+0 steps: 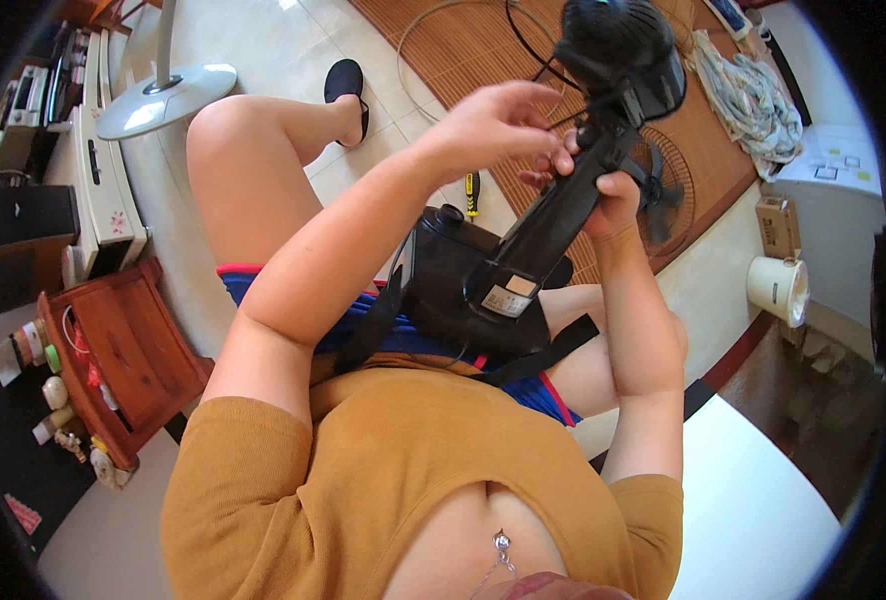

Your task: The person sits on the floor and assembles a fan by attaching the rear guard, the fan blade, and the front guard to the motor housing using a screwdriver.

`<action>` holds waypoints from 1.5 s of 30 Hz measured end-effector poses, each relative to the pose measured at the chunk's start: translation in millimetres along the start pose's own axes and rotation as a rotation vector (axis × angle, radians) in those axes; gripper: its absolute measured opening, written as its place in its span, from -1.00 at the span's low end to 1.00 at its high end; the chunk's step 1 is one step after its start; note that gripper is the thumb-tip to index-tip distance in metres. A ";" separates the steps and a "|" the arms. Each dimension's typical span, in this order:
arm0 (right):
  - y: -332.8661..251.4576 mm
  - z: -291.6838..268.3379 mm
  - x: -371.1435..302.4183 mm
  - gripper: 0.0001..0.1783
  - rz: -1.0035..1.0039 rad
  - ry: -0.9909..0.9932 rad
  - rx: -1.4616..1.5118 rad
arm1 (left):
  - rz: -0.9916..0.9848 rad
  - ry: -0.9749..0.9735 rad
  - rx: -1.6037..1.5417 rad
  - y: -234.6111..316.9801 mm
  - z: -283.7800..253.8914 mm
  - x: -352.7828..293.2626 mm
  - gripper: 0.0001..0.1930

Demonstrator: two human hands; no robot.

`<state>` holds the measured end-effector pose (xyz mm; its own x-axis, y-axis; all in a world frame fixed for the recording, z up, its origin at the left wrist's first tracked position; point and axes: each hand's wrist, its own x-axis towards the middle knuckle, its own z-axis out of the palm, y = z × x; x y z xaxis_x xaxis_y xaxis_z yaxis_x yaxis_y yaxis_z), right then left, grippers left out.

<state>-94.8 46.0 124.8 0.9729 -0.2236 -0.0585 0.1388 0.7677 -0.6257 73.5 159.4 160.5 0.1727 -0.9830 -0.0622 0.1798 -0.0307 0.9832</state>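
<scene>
A black electric fan body without its blade leans tilted across my lap: rounded motor housing (623,50) at the top, long neck (553,225), broad base (453,280) against my thighs. My right hand (611,205) is wrapped round the upper neck from the right, thumb on its edge. Just below the motor housing, my left hand (503,125) is at the joint, fingers bent together by a thin black cable. What its fingertips pinch is hidden. A black strap (378,315) hangs off the base.
A fan blade with a wire grille (663,190) lies on the brown slatted mat (463,40). On the tiles is a yellow-and-black screwdriver (473,193). A round white stand base (168,100) stands left, a wooden cabinet (128,350) lower left, a white bucket (775,290) right.
</scene>
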 end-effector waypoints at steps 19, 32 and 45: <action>-30.0 37.1 5.7 -0.08 0.153 0.080 -0.419 | 0.448 0.125 0.229 8.7 1.3 -23.4 -0.75; -37.7 -10.4 43.3 -0.27 0.088 -0.202 -0.630 | 0.561 0.202 0.366 4.8 -16.5 -7.6 -0.75; -20.5 -5.1 57.1 -0.28 -0.081 -0.189 -0.843 | 0.681 0.416 0.660 -0.6 -11.8 -18.3 -0.75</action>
<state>-43.1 14.4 130.4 0.9908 -0.0970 0.0945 0.0983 0.0358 -0.9945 81.6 179.6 159.0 0.3823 -0.6930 0.6112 -0.6262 0.2921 0.7229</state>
